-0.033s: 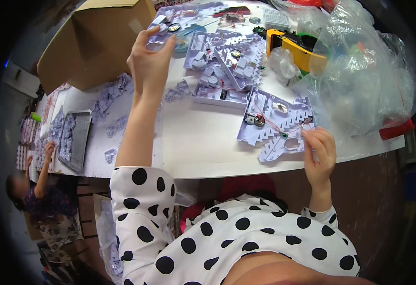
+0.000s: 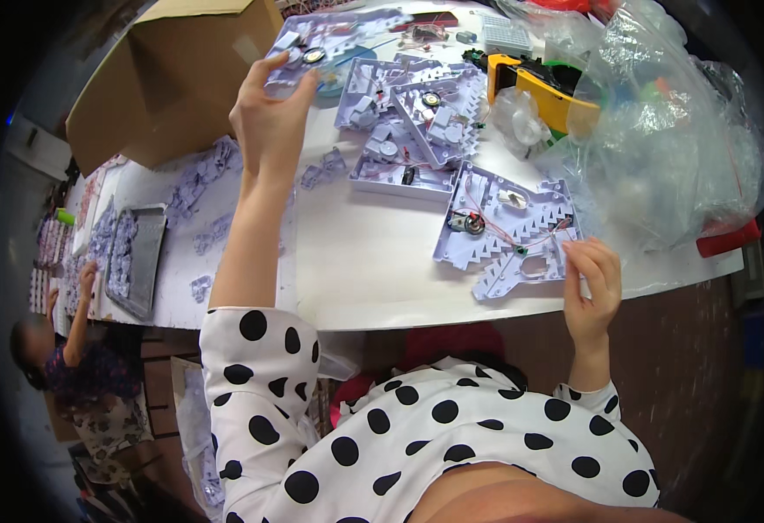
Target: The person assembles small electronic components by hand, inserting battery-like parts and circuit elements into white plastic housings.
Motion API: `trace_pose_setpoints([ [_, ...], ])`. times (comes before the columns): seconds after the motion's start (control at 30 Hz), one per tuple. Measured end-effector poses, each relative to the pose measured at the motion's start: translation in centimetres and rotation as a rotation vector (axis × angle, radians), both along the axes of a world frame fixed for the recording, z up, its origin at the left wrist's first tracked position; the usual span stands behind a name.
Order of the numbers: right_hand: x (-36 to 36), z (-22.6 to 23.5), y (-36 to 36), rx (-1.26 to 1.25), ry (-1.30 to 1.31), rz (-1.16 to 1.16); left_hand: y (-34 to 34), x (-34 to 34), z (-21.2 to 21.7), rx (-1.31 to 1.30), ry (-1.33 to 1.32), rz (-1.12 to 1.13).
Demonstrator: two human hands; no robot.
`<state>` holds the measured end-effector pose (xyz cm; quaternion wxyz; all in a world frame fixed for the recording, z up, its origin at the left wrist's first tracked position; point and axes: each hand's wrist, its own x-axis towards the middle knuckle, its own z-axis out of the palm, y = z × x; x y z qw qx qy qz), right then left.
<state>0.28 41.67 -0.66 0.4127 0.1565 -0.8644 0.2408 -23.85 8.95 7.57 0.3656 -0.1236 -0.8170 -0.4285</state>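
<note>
- The left hand [image 2: 268,118], at the far side of the worktop [image 2: 360,270], pinches the near edge of a pale lavender plastic housing shell [image 2: 360,30] between thumb and fingers.
- The right hand [image 2: 593,277] is at the right corner of the near wired shell [image 2: 460,254], its thumb and forefinger drawn close together; whether they pinch the rim or a wire end, I cannot tell.
- That wired shell lies open side up near the worktop's front edge, with red wires [image 2: 496,227], a round metallic part [image 2: 471,223] and a small green circuit board [image 2: 519,250] inside.
- Just beyond it is a pile of similar shells [image 2: 434,131].
- Good handling would likely mean gripping shells by their plastic rims, keeping fingers off the thin wires, and steadying the wired one flat.
- Any lifted shell should probably stay level, so parts inside do not slide, and clear of the pile's toothed edges.
</note>
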Motion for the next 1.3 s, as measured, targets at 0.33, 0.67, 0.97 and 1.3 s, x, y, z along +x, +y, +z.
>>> trace_pose_setpoints([
  [0.33,-0.2,-1.4,2.0,-0.013,-0.016,-0.159,-0.8,-0.9,-2.3,-0.226,-0.105,0.117],
  [0.67,-1.8,1.5,0.0,-0.145,-0.136,-0.083,-1.5,4.5,-0.7,-0.095,-0.009,-0.083],
  [0.97,-15.3,3.0,-8.8,0.433,-0.151,-0.036,0.2,6.5,0.1,0.11,-0.052,-0.066],
  [1.3,-17.5,4.3,-8.4,0.307,-0.267,-0.171,-1.8,2.7,-2.5,-0.169,0.227,0.082],
])
